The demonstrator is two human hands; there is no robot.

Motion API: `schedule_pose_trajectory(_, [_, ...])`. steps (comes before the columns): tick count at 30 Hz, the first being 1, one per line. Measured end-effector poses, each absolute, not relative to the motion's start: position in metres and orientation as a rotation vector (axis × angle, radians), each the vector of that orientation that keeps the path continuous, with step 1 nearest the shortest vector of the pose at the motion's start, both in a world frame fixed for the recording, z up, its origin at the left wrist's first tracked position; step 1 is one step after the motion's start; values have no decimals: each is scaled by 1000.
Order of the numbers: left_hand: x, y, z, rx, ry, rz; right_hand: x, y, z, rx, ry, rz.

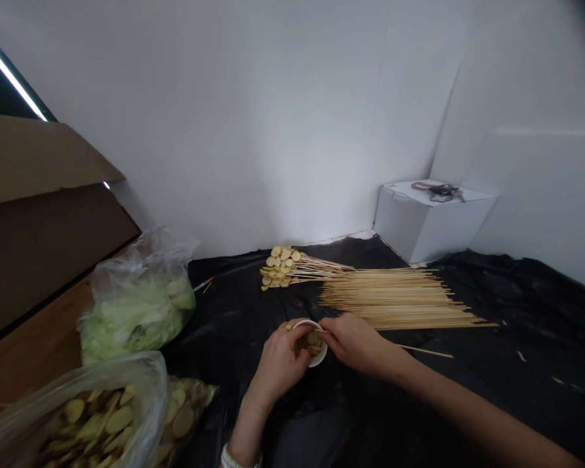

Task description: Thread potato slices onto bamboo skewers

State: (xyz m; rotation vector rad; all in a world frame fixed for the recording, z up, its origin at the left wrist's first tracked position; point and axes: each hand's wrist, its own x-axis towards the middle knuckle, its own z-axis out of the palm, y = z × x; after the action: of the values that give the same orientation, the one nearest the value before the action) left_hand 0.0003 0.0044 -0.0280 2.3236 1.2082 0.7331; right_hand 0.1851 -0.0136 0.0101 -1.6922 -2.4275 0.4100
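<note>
Two hands [280,359] meet at a round, white-rimmed cup [318,361].

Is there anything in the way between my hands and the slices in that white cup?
Nothing visible. The left hand has fingers inside the white cup, right by the slices, and the right hand, pinching a wooden skewer, is at the cup's open rim.

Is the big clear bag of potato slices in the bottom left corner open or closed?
Open. The plastic bag has its mouth spread wide, with potato slices showing inside.
</note>
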Motion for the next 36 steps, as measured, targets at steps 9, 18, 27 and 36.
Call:
schedule_pose_trajectory(9, [-3,5,-27,2331,1139,715,188,-17,9,-1570,-2400,514])
schedule_pose_trajectory(18, [-2,4,-19,2288,1164,769,187,-13,7,-1608,-2374,513])
schedule_pose_trajectory(27, [-6,5,-25,2356,1160,599,188,-13,10,-1529,-2365,601])
schedule_pose_trajectory(36, [-9,10,-37,2405,1171,599,183,-16,7,-1561,-2400,527])
